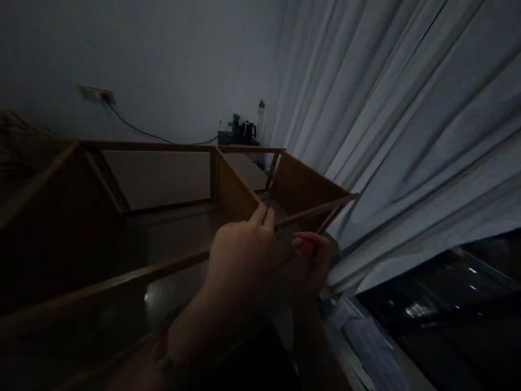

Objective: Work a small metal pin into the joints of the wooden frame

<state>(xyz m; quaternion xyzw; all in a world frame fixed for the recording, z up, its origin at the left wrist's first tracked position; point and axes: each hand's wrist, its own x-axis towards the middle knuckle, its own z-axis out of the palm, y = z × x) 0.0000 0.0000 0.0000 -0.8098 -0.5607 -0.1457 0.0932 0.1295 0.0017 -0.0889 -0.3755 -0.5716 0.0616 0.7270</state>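
A brown wooden cabinet frame with an open top stretches across the view. My left hand is closed over its front rail where the middle divider meets it, fingertips on top of the joint. Just to the right, my right hand pinches a thin rod-like tool that slants toward the rail by my left hand. Its kind is unclear in the dim light, and its tip is hard to make out.
Behind the frame, a black kettle stands on a dark stand. A cable runs from a wall socket. White curtains hang at the right, above papers and a dark glossy surface.
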